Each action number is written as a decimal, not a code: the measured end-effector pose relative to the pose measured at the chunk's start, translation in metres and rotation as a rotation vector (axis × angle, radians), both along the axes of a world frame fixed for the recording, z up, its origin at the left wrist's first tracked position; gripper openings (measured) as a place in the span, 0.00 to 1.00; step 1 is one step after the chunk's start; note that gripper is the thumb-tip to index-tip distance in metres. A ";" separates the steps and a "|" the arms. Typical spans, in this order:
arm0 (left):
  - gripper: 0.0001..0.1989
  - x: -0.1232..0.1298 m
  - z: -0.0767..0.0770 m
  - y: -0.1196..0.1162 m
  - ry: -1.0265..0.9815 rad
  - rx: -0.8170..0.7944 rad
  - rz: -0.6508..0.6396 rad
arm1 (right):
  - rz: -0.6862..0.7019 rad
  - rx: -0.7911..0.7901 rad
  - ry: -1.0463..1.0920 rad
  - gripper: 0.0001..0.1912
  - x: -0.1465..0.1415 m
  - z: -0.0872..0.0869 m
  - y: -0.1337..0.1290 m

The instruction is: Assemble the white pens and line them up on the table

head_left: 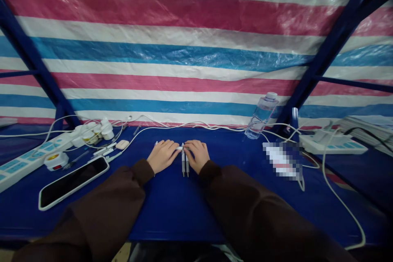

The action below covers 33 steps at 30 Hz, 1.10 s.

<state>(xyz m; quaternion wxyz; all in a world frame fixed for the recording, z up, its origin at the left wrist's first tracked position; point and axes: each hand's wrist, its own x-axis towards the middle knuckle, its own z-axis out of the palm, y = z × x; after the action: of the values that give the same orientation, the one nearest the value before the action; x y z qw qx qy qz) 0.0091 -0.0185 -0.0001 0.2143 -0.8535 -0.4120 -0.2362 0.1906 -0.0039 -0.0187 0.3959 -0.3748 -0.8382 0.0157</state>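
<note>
Two slim pens (185,166) with grey barrels lie side by side on the blue table, pointing toward me between my hands. My left hand (162,155) is closed, and its thumb and fingertips pinch a short white pen-like piece (179,148) held crosswise above the far ends of the pens. The fingertips of my right hand (197,154) close at the other end of this piece and hide that end. A light tip (156,143) shows beyond the left hand's knuckles; what it belongs to is covered by the hand.
At left lie a phone (73,182), a power strip (37,157) with chargers, a round white device (56,160) and a white earbud-like case (122,144). A water bottle (260,115), a blurred packet (283,161) and another power strip (334,144) stand right. Cables run along the back.
</note>
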 end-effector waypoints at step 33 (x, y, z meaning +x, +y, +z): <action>0.11 -0.002 -0.003 0.004 -0.026 -0.018 0.030 | -0.005 0.031 -0.074 0.11 -0.001 -0.001 0.001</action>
<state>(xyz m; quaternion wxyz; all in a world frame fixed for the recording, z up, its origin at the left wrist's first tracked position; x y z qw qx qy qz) 0.0068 -0.0143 -0.0035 0.2049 -0.8459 -0.4298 -0.2402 0.1897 -0.0028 -0.0195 0.3705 -0.3709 -0.8515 -0.0121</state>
